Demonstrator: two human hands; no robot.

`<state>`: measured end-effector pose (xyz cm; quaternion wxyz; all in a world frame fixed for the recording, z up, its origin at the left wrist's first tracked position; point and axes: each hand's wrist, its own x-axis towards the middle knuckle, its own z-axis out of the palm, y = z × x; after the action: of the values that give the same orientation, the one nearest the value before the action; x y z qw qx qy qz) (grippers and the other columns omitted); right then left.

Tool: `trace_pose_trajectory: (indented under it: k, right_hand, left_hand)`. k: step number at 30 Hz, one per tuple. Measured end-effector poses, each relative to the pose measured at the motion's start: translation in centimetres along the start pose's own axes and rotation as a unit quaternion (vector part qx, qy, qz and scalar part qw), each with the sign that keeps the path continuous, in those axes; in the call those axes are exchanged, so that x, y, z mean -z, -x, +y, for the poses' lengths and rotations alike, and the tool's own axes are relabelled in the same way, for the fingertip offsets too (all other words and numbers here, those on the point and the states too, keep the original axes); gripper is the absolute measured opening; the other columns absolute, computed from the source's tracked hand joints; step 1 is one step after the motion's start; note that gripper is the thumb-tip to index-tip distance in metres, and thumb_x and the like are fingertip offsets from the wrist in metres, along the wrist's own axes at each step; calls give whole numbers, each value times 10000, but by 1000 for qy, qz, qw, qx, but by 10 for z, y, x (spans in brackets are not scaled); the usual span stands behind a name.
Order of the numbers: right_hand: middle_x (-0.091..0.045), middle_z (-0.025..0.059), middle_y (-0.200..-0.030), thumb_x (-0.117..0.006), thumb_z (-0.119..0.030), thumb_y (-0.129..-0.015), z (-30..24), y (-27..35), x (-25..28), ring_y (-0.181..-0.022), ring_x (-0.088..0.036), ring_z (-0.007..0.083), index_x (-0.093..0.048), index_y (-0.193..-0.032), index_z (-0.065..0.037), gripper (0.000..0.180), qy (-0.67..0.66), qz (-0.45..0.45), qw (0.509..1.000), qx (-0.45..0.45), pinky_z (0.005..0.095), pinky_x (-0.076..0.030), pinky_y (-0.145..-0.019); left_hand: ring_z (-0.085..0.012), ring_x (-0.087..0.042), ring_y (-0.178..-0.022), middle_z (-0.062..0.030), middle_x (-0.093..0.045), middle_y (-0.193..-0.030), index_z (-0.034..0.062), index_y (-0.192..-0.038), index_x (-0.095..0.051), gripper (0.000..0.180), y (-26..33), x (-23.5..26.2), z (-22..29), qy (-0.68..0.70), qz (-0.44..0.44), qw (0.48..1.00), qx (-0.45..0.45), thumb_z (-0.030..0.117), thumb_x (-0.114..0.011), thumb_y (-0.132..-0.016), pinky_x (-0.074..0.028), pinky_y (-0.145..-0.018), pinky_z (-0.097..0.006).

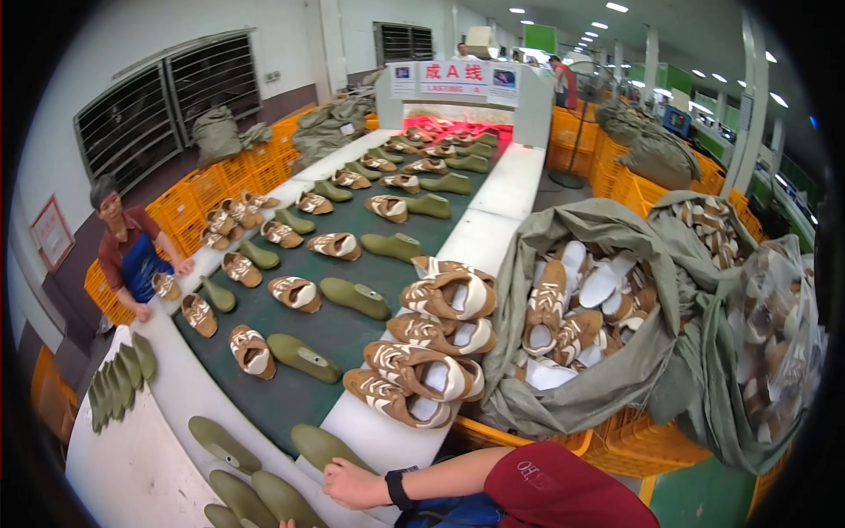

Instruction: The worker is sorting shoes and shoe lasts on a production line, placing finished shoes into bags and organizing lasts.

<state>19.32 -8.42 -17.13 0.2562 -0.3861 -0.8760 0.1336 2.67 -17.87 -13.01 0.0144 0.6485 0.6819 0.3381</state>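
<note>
My right hand [354, 484], with a black watch on its wrist, is closed at the near end of an olive green shoe last [327, 447]. That last lies over the white near edge of the conveyor. Only the fingertips of my left hand [288, 524] show at the bottom edge, beside another green shoe last [283, 498]; the rest of that hand is out of the picture. More green lasts [224, 443] lie around it on the white surface. Stacked brown and white sneakers [414, 374] stand on the ledge ahead of my right hand.
Sneakers and lasts lie in rows on the green conveyor belt [290, 392], which leads from a machine [458, 95]. At right, a grey-green sack [528, 387] of sneakers sits over orange crates [642, 444]. A co-worker [132, 238] stands at the left side. Several lasts [123, 378] line the left edge.
</note>
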Motion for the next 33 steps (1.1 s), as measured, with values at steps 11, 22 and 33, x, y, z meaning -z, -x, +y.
trace_pose_trajectory:
  k: [11, 22, 33]
  right_hand:
    - [-561, 85, -713, -569, -122, -696, 1, 0, -7, -840, -499, 237, -604, -635, -72, 86, -5, 44, 999, 5, 383, -378, -836]
    - [-560, 70, -700, -574, -137, -699, 1, 0, -5, -822, -499, 229, -609, -625, -84, 98, 9, 51, 999, 9, 367, -373, -821]
    - [-554, 68, -702, -572, -141, -705, -1, 1, -8, -820, -499, 224, -607, -620, -82, 109, 19, 53, 998, 3, 362, -368, -831]
  left_hand:
    - [-385, -470, -1108, -225, -503, -1188, -25, -1182, -493, 434, 2, -3, -5, -23, 3, 1000, -14, 166, -610, -811, -374, -957, -428]
    - [-396, -435, -1138, -230, -453, -1232, -7, -1194, -481, 477, 0, -4, -5, -32, -27, 999, -11, 184, -640, -786, -360, -968, -441]
    - [-394, -433, -1138, -231, -443, -1240, -11, -1191, -478, 471, 2, -3, -7, -32, -24, 999, -15, 185, -635, -793, -364, -968, -435]
